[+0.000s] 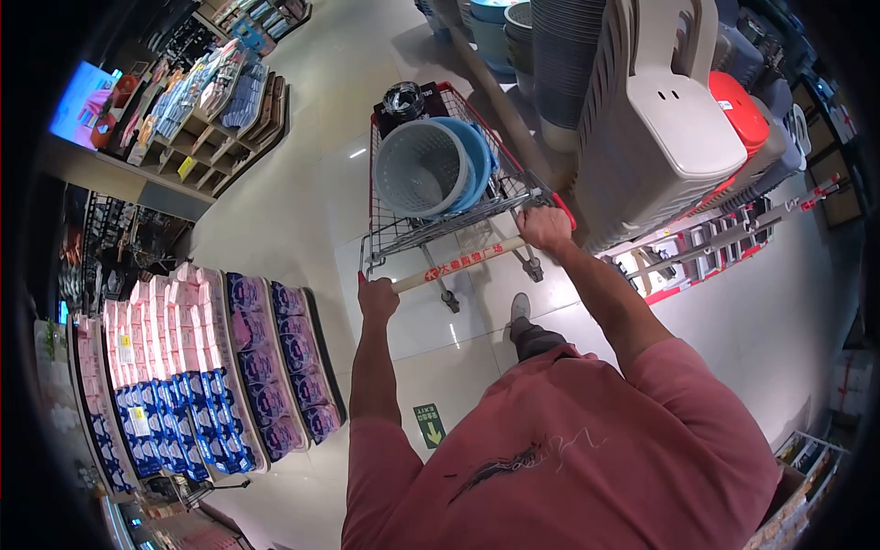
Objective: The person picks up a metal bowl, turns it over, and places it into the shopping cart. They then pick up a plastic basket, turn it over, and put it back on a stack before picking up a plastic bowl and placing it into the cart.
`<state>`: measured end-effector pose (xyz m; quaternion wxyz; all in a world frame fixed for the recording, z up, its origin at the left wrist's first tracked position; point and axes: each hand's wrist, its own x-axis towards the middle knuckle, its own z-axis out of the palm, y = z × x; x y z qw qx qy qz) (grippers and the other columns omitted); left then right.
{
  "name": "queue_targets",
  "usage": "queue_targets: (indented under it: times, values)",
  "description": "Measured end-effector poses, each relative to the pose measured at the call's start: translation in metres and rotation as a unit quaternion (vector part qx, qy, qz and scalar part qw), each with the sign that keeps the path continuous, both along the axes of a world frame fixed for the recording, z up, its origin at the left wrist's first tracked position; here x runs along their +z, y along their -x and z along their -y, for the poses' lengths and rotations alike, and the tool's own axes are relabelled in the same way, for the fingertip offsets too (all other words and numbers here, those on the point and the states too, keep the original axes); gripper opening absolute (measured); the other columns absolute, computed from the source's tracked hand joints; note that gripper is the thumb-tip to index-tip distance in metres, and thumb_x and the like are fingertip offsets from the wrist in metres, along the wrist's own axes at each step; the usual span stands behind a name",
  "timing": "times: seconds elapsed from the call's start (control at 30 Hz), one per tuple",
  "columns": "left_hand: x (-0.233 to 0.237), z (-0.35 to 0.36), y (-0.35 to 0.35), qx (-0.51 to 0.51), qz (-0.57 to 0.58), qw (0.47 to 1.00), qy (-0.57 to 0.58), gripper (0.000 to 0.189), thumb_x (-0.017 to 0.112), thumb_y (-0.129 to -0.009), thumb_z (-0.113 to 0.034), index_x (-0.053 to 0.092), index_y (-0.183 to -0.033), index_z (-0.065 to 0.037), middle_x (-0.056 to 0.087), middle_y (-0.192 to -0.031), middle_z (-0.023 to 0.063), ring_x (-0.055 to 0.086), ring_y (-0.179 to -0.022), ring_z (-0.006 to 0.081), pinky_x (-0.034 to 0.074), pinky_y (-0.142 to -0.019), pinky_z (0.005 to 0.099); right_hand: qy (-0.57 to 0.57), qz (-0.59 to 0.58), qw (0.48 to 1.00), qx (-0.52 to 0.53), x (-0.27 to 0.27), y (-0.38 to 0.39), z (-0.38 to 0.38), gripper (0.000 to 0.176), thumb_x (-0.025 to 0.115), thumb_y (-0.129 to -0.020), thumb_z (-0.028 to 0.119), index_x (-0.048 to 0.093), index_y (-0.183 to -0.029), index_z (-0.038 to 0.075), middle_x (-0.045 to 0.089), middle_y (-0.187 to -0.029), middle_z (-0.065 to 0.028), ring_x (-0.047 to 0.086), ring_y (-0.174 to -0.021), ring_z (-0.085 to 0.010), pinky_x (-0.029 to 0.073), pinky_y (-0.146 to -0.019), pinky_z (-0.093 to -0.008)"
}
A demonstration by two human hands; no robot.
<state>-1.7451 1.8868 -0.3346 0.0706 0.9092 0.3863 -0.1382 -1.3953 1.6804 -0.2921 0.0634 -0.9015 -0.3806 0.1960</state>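
Observation:
Both of my hands grip the pale handle point(467, 261) of a shopping cart point(403, 236), which has a wire basket with red edges. My left hand point(378, 300) is wrapped round the handle's left end. At the right end, my right hand point(544, 227) is closed over it. Inside the cart lies a grey perforated basket point(417, 170), tipped so that its opening faces me, with a blue basin point(475, 160) behind it. Farther forward in the cart are a black box point(429, 96) and a shiny, dark, plastic-wrapped item point(403, 99).
Stacked beige plastic stools point(683, 128) and tall stacks of grey buckets point(564, 64) stand close on the right. On the left are shelves of pink and blue packs point(174, 367) and a display of folded goods point(215, 101). A green exit sign point(429, 425) marks the tiled floor.

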Motion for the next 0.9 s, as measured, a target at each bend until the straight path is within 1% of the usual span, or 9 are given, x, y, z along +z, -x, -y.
queue_targets:
  times: [0.13,0.27,0.37,0.5,0.57,0.67,0.77,0.8,0.9]
  values:
    - [-0.006,-0.044,-0.022,-0.007,-0.013,1.000,0.008,0.007,0.070,-0.074,-0.015,0.071,-0.077,-0.009,0.070,-0.073,0.0125,0.069,-0.073,0.0314,0.054,-0.076,0.0426,0.012,-0.021,1.000,0.001,-0.007,-0.022,-0.039,0.049,0.039,-0.094,0.037,0.075,-0.084,0.006,0.072,-0.084,-0.0193,0.070,-0.082,-0.0353,0.054,-0.079,-0.0468]
    - [-0.016,-0.083,-0.038,-0.021,-0.015,1.000,0.001,0.008,0.069,-0.075,-0.015,0.072,-0.078,-0.009,0.070,-0.075,0.0131,0.069,-0.075,0.0327,0.054,-0.073,0.0426,0.009,-0.007,1.000,0.015,-0.014,-0.037,-0.076,0.048,0.039,-0.094,0.037,0.075,-0.085,0.007,0.072,-0.085,-0.0181,0.070,-0.083,-0.0343,0.053,-0.079,-0.0462]
    - [-0.027,-0.113,-0.047,-0.025,-0.017,1.000,-0.005,0.009,0.068,-0.075,-0.016,0.073,-0.079,-0.010,0.070,-0.075,0.0133,0.069,-0.074,0.0334,0.056,-0.070,0.0433,0.007,-0.023,1.000,0.009,-0.018,-0.050,-0.101,0.047,0.040,-0.093,0.036,0.074,-0.081,0.007,0.072,-0.082,-0.0168,0.070,-0.080,-0.0339,0.053,-0.074,-0.0461]
    - [-0.038,-0.152,-0.063,-0.048,-0.016,0.999,-0.010,0.009,0.068,-0.076,-0.017,0.073,-0.079,-0.011,0.070,-0.074,0.0135,0.069,-0.071,0.0341,0.056,-0.068,0.0439,-0.020,0.026,0.999,0.028,-0.044,-0.068,-0.132,0.045,0.041,-0.092,0.035,0.073,-0.075,0.008,0.072,-0.076,-0.0156,0.070,-0.072,-0.0335,0.053,-0.069,-0.0452]
    - [-0.042,-0.170,-0.071,-0.058,-0.007,0.998,-0.006,0.008,0.067,-0.076,-0.017,0.073,-0.077,-0.011,0.070,-0.074,0.0140,0.068,-0.071,0.0348,0.056,-0.069,0.0441,-0.018,0.025,0.999,0.021,-0.049,-0.074,-0.148,0.045,0.042,-0.093,0.034,0.073,-0.075,0.008,0.071,-0.076,-0.0161,0.070,-0.073,-0.0335,0.053,-0.069,-0.0454]
    - [-0.046,-0.193,-0.086,-0.033,-0.001,0.999,-0.001,0.007,0.067,-0.073,-0.013,0.071,-0.075,-0.007,0.069,-0.071,0.0146,0.068,-0.072,0.0346,0.055,-0.071,0.0448,-0.023,0.009,1.000,0.017,-0.049,-0.085,-0.177,0.045,0.041,-0.093,0.034,0.073,-0.075,0.008,0.071,-0.076,-0.0165,0.070,-0.073,-0.0339,0.053,-0.069,-0.0456]
    - [-0.056,-0.221,-0.102,-0.052,0.014,0.999,-0.004,0.007,0.068,-0.072,-0.013,0.071,-0.076,-0.008,0.069,-0.072,0.0146,0.068,-0.072,0.0346,0.054,-0.072,0.0446,-0.010,0.003,1.000,0.006,-0.057,-0.103,-0.203,0.046,0.041,-0.093,0.035,0.073,-0.076,0.008,0.071,-0.077,-0.0172,0.070,-0.075,-0.0342,0.053,-0.071,-0.0460]
    - [-0.053,-0.228,-0.112,-0.045,0.005,0.999,0.007,0.008,0.068,-0.072,-0.013,0.071,-0.077,-0.008,0.069,-0.074,0.0147,0.068,-0.073,0.0340,0.052,-0.075,0.0435,-0.010,0.005,1.000,0.010,-0.063,-0.108,-0.212,0.046,0.041,-0.093,0.035,0.073,-0.076,0.008,0.071,-0.077,-0.0172,0.070,-0.075,-0.0342,0.053,-0.071,-0.0460]
    - [-0.068,-0.263,-0.133,-0.032,-0.009,0.999,0.006,0.007,0.068,-0.072,-0.013,0.071,-0.077,-0.008,0.070,-0.074,0.0144,0.068,-0.073,0.0335,0.052,-0.077,0.0425,-0.014,0.013,1.000,0.013,-0.081,-0.128,-0.244,0.045,0.041,-0.093,0.035,0.074,-0.077,0.009,0.071,-0.078,-0.0171,0.070,-0.076,-0.0346,0.053,-0.072,-0.0466]
